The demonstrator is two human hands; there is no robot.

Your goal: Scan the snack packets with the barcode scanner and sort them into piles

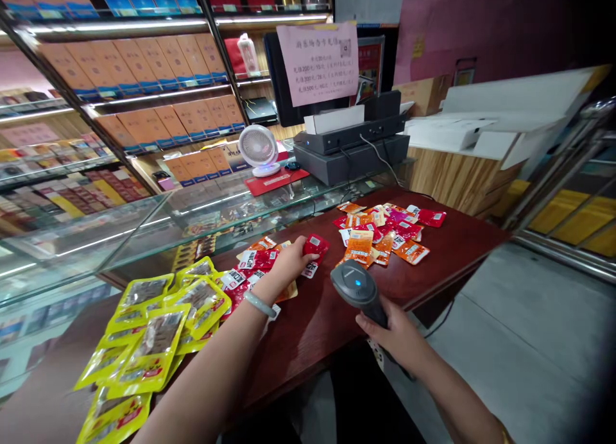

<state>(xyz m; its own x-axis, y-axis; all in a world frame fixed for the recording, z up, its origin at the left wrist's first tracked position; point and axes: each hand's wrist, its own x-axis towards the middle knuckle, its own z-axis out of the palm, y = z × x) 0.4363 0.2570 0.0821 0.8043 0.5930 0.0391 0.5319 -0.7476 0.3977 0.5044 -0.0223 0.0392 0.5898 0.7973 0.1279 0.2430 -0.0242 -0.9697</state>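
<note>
Pinching a red packet [316, 245] near its edge, the left hand [291, 264] has its thumb and fingers drawn together with hardly any gap; whether the packet is clear of the table cannot be told. A pale bracelet [260, 304] circles that wrist. The right hand [397, 325] wraps its fingers snugly round the handle of a dark scanner [353, 283], whose head, lit by a small blue light, lies at 4 o'clock from the left hand. Taking that left hand as the dial's centre, a loose heap of red, white and orange packets [264, 259] lies partly under it and out towards 9 o'clock. At 8 o'clock, yellow packets [158, 335] overlap in a larger pile, and at 2 o'clock a second heap of red and orange packets [385, 229] spreads near the far end of the dark red table [462, 239]. Farther out, a white fan [258, 147] stands between 11 and 12 o'clock by a red mat [276, 182], a black cash drawer [351, 158] sits at 1 o'clock, and a pink sign [320, 65] covers part of a monitor [276, 78] at 12 o'clock. Shelves of orange boxes [158, 65] rise at 11 o'clock.
</note>
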